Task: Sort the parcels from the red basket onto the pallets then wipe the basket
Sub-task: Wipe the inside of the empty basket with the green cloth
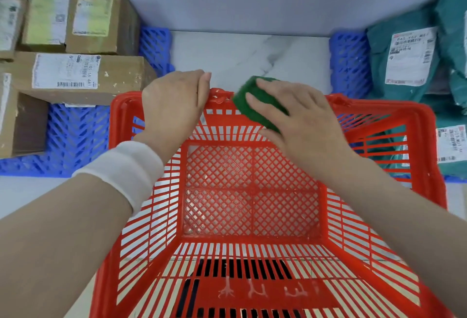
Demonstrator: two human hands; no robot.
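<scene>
Hands at work on an empty red slatted plastic basket point(379, 104), seen from above by the person who wears the camera. The basket stands on a white marble-patterned surface point(240, 52), between two blue plastic lattice pallets and overlapping the near edges of both.

The sorting looks finished, since nothing lies inside the basket. Its mesh floor and slatted walls are bare. On the left blue pallet point(75, 135) sit brown cardboard boxes with white labels point(101, 22). Five can be counted, and some are cut off by the picture's left edge. On the right blue pallet point(348, 65) lie teal plastic mailing bags with white labels point(379, 60). At least three show, but they overlap and run out of view, so the exact count cannot be told.

Wiping appears to be under way. The left hand point(171, 105), with a white band on the wrist point(121, 168), has its fingers curled over the basket's far rim and grips it steady. The right hand point(298, 120) lies with straight, spread fingers on one dark green scouring sponge point(243, 87), pressing it against the same far rim just beside the left hand. The other walls, the floor and the near side probably remain to be wiped
</scene>
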